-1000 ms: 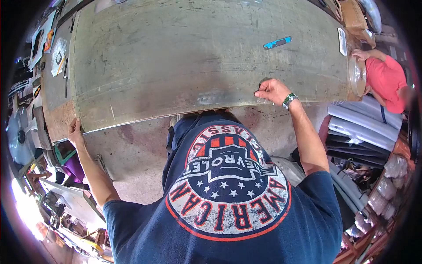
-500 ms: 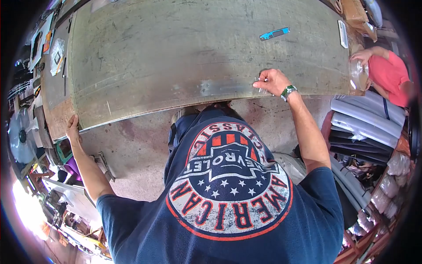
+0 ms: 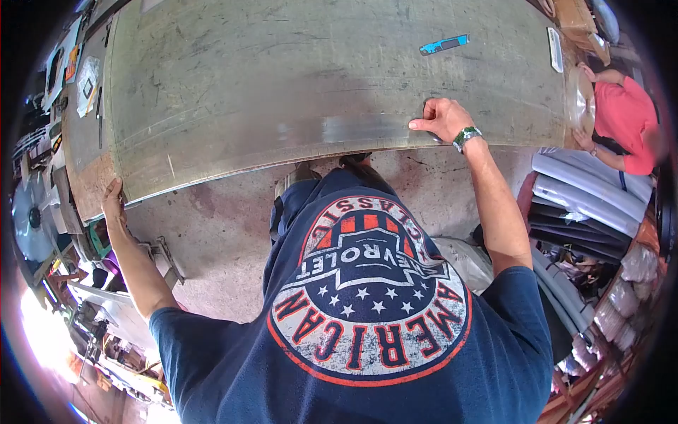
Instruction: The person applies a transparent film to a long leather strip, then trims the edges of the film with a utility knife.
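My left hand (image 3: 113,199) is closed on the front left edge of a large grey-green worktable (image 3: 268,71), fingers on top. Near the front edge, to the right, my right hand (image 3: 445,120) is low over the tabletop, with a watch on its wrist. Its fingers are curled together with the thumb pointing left; whatever they hold is hidden. Beyond that hand lies a blue and black tool (image 3: 444,45), shaped like a utility knife.
At the table's right end, a person in a red shirt (image 3: 625,120) has both hands by a clear, shiny roll (image 3: 580,99). Wrapped rolls (image 3: 586,201) are stacked below. A small plastic bag (image 3: 87,85) and a dark thin rod (image 3: 99,116) lie at the left end.
My right hand has shifted slightly away from me and right; small shiny pieces seen under its fingers no longer show. The other person's hands have moved apart around the roll.
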{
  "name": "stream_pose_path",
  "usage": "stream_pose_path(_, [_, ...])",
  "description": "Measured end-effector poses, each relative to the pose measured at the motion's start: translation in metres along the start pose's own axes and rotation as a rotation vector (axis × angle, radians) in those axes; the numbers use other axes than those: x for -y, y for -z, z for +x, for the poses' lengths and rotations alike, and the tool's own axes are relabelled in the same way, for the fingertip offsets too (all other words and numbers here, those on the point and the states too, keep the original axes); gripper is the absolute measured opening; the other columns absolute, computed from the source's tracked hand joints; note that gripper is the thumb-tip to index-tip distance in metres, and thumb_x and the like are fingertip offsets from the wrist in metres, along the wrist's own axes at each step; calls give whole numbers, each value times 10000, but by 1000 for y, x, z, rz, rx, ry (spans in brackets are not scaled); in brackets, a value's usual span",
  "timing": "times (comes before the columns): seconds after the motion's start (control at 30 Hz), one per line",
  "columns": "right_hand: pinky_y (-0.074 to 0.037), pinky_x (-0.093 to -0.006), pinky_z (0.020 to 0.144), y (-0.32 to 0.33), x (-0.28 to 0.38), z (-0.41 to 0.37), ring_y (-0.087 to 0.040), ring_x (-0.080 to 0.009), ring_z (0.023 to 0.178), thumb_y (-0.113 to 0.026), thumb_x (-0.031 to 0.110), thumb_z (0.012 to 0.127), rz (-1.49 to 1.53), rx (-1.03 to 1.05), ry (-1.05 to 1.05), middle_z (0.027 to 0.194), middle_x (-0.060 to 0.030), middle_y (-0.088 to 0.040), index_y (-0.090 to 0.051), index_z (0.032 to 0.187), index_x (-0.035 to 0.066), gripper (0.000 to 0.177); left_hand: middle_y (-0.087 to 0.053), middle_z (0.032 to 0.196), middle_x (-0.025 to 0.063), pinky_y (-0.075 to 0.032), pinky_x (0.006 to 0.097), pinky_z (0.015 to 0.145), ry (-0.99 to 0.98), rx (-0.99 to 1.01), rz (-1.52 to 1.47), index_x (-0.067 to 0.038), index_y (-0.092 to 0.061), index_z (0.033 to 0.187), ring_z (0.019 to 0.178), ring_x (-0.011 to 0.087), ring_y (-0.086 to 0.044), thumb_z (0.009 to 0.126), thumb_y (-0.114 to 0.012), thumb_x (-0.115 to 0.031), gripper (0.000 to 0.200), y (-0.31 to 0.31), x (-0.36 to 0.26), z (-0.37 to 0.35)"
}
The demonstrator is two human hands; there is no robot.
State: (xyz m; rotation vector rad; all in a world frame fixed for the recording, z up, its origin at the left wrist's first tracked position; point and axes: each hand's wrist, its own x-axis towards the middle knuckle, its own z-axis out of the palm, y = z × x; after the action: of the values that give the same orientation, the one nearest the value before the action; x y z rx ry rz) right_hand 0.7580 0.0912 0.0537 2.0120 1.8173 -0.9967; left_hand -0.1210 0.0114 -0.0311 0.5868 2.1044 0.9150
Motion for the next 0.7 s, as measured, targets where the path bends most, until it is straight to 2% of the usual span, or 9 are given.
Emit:
stream_pose_path(0.17, [-530, -424, 717, -1, -4, 6, -701, -278, 785, -886, 568, 695, -17, -1, 7, 804, -91, -733, -694, 789, 91, 523, -633, 819, -75, -367, 213, 614, 39, 46, 33, -103, -702, 1109, 679, 48, -505, 895, -819, -277, 299, 2, -15, -5])
stream_pose_path(0.3, [-538, -436, 759, 3, -2, 8, -716, -294, 853, -895, 560, 687, -28, 43, -2, 868, -101, -748, -695, 802, 94, 520, -681, 913, -23, -390, 199, 633, 14, -51, 134, -56, -655, 1255, 733, 82, -569, 866, -834, -296, 491, -17, -42, -27])
stream_pose_path(0.33, [-548, -441, 785, 3, -3, 7, -724, -310, 887, -897, 552, 688, -43, 36, 6, 900, -111, -756, -704, 812, 99, 508, -697, 1039, 46, -480, 261, 707, -38, -170, 329, -18, -606, 1343, 837, 151, -635, 871, -823, -321, 601, -14, -44, -23])
stream_pose_path(0.43, [-560, -442, 812, 0, -8, 9, -731, -322, 914, -893, 548, 694, -61, -27, 57, 936, -117, -766, -720, 828, 104, 495, -696, 1147, 136, -542, 352, 845, -614, -507, 389, -21, -598, 1369, 954, 247, -679, 879, -808, -325, 614, -65, -54, -2])
stream_pose_path(0.47, [-566, -443, 843, 6, -2, 7, -733, -327, 954, -892, 566, 689, -65, 20, 18, 971, -118, -772, -732, 850, 109, 511, -689, 1231, 176, -521, 429, 990, -715, -377, 633, -50, -603, 1386, 1084, 334, -675, 878, -799, -334, 614, -130, -106, -62])
stream_pose_path(0.5, [-566, -443, 846, 9, -2, 9, -732, -326, 965, -892, 570, 687, -63, 14, 27, 977, -121, -772, -736, 862, 111, 516, -632, 1379, 179, -484, 437, 1054, -799, -172, 714, -41, -635, 1352, 1242, 351, -621, 883, -783, -384, 600, -221, -176, -176])
stream_pose_path(0.57, [-566, -442, 854, 6, -4, 9, -730, -325, 987, -893, 578, 682, -73, 34, 49, 989, -126, -772, -744, 884, 115, 526, -556, 1501, 121, -367, 468, 1173, -1009, 363, 647, -143, -688, 1314, 1414, 326, -463, 868, -757, -257, 465, -331, -214, -278])
stream_pose_path(0.63, [-565, -450, 871, 1, -8, 13, -730, -335, 1000, -893, 584, 678, -77, 34, 65, 997, -135, -772, -751, 906, 111, 544, -484, 1576, 62, -265, 499, 1236, -1321, 841, 653, -213, -700, 1302, 1500, 333, -327, 802, -779, -151, 510, -409, -216, -317])
stream_pose_path(0.7, [-565, -456, 877, 3, -7, 10, -730, -339, 1010, -891, 589, 677, -92, 2, 75, 1015, -139, -771, -752, 916, 106, 556, -380, 1650, 39, -227, 531, 1254, -1379, 1056, 738, -269, -726, 1267, 1531, 363, -257, 788, -769, -107, 507, -460, -208, -339])
